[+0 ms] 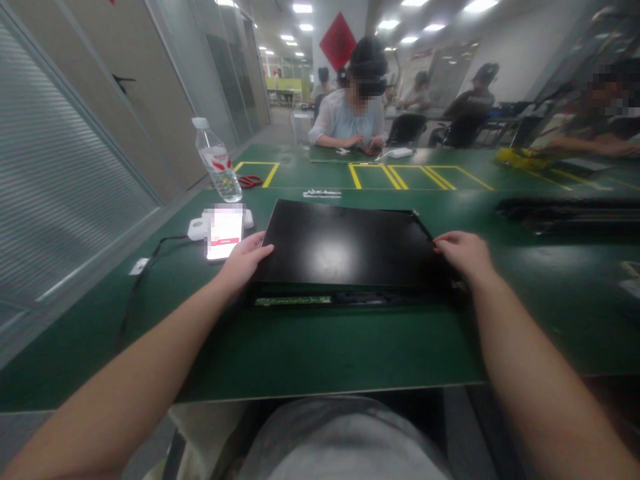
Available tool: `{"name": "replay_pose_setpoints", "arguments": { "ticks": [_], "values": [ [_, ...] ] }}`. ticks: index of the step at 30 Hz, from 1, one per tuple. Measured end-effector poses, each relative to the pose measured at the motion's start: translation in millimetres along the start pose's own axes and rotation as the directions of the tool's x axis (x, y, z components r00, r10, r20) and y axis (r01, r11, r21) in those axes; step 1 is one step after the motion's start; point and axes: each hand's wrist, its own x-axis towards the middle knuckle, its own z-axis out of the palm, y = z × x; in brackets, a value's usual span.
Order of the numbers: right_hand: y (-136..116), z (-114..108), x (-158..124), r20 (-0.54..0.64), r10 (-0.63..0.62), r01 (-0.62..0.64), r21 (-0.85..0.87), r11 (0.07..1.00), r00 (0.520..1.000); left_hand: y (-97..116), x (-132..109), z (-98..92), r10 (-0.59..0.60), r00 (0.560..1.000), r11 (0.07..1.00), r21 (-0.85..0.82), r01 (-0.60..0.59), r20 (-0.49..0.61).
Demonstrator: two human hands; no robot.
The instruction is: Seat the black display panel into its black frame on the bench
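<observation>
A glossy black screen panel (345,243) lies tilted over a black housing (390,298), its near edge apart from the housing's near side. A green circuit board strip (293,301) shows in that gap. My left hand (245,259) grips the panel's left edge, thumb on top and fingers partly hidden beneath. At the right edge, my right hand (466,255) pinches the panel with thumb and fingers closed. The housing's far right corner peeks out behind the panel; most of its inside is covered.
Left of the panel are a lit phone (225,233), a white power strip (197,229) with a black cable, and a water bottle (217,163). Red-handled scissors (250,181) and small white pieces (321,194) lie farther back. A person (350,117) sits opposite; dark parts (575,215) lie right.
</observation>
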Motion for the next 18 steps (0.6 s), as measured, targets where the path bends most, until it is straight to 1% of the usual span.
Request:
{"name": "replay_pose_setpoints", "arguments": {
  "ticks": [6, 12, 18],
  "values": [
    [-3.8, -2.5, -2.3, 0.013, 0.008, -0.007, -0.016, 1.0, 1.0, -3.8, 2.9, -4.2, 0.021, 0.999, 0.999, 0.032, -0.022, 0.026],
    [-3.8, -2.0, -2.3, 0.012, 0.005, -0.005, -0.018, 1.0, 1.0, -9.5, 5.5, -7.6, -0.053, 0.995, 0.991, 0.126, 0.041, 0.09],
    [-3.9, -1.6, -2.6, 0.011, 0.006, -0.006, -0.014, 1.0, 1.0, -9.0, 5.7, -7.2, -0.068, 0.996, 0.983, 0.174, 0.056, 0.063]
  ]
}}
